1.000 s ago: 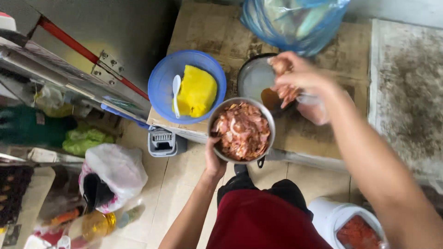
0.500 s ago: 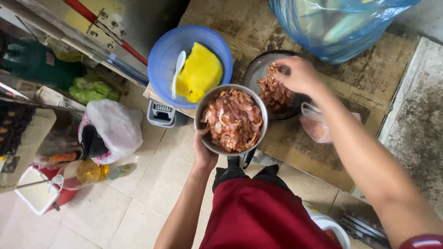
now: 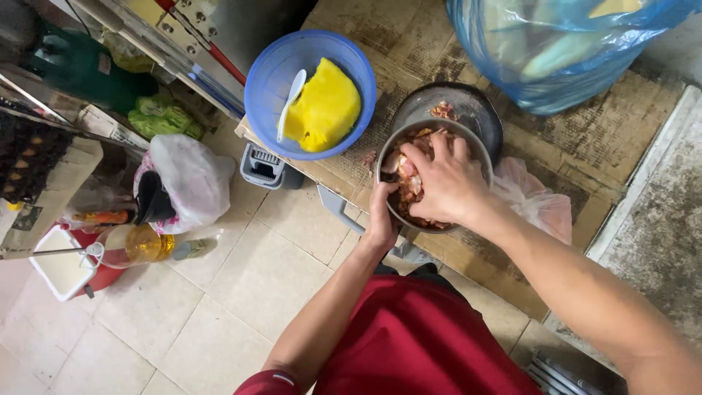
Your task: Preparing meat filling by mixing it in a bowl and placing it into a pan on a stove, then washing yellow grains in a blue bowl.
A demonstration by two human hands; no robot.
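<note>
The right hand (image 3: 442,179) is pressed down into a round metal bowl of chopped raw meat (image 3: 409,194), its fingers curled around pieces of the meat. The bowl is gripped at its near rim by the left hand (image 3: 382,219), thumb over the edge, and is held at the front edge of the worn wooden table (image 3: 585,139). Just behind the bowl, partly covered by it, a dark round pan (image 3: 468,110) with a few scraps of meat is seen on the table. A crumpled pinkish plastic bag (image 3: 537,201) lies just right of the right wrist. To the left of the bowl, a blue plastic basin (image 3: 263,88) is set on the table's corner, holding a yellow block (image 3: 322,110) and a white plastic spoon (image 3: 290,95). A large blue translucent plastic bag (image 3: 556,44) is placed at the back of the table. On the tiled floor (image 3: 241,292) further left, a white plastic bag (image 3: 190,179) and a bottle of yellow oil (image 3: 139,245) are seen.
</note>
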